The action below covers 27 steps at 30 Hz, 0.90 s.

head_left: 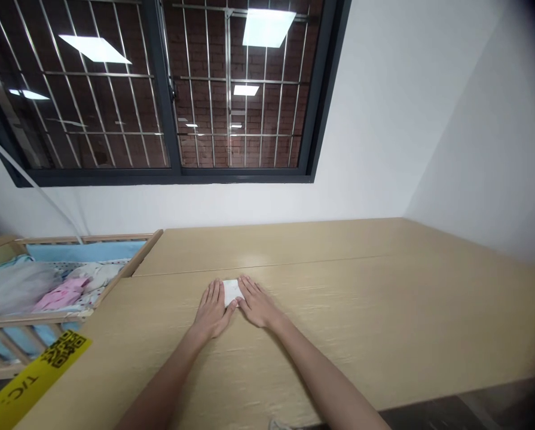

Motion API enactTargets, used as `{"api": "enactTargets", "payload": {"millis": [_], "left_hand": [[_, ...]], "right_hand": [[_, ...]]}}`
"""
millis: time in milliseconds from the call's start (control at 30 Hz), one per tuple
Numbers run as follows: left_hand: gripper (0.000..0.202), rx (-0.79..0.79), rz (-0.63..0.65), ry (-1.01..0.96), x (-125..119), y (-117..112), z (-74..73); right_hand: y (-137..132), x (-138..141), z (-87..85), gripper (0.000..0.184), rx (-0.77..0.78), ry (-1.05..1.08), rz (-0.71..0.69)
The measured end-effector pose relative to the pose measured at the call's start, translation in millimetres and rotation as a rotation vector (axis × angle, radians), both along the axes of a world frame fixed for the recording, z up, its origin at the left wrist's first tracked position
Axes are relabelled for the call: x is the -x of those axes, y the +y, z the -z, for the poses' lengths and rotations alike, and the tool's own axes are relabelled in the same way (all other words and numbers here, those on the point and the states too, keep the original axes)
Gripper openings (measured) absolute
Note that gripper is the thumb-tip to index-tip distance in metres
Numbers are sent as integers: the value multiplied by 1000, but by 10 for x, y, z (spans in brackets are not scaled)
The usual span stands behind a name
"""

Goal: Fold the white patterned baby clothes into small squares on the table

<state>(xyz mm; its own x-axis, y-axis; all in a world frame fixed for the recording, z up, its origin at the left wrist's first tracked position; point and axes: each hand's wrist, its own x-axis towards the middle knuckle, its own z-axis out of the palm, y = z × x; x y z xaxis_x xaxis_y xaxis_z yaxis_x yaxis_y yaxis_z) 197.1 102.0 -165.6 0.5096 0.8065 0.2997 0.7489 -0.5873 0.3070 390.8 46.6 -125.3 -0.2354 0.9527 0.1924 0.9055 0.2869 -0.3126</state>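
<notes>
- Pale wooden tabletop (339, 310) runs under a barred window (159, 89); a wooden crib (92, 280) with pink cloth stands at its left edge.
- My left hand (213, 310) and right hand (256, 303) lie flat, fingers spread, gripping nothing, pressing a small white folded paper (231, 291).
- My palms cover its sides, so I cannot tell its long axis.

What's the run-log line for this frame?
left hand: flat on white folded item | right hand: flat on it | surface: wooden table | nearby: crib at left
</notes>
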Motion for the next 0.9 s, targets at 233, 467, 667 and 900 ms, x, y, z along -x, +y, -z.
{"api": "enactTargets", "payload": {"millis": [233,467,667,900], "left_hand": [[83,-113,18,-26,109,-54,-123],[75,-177,145,-40,88,-147,-307],[73,-105,122,-3,31,-47,-227],[56,-116,71,-67,-75,19,-273]], "right_hand": [[-18,-174,-111,75,-25,112,43],[-63,-150,-215,47,-217,133,-85],[23,-199,-61,64,-192,160,-148],[206,-261,112,55,-302,284,-151]]}}
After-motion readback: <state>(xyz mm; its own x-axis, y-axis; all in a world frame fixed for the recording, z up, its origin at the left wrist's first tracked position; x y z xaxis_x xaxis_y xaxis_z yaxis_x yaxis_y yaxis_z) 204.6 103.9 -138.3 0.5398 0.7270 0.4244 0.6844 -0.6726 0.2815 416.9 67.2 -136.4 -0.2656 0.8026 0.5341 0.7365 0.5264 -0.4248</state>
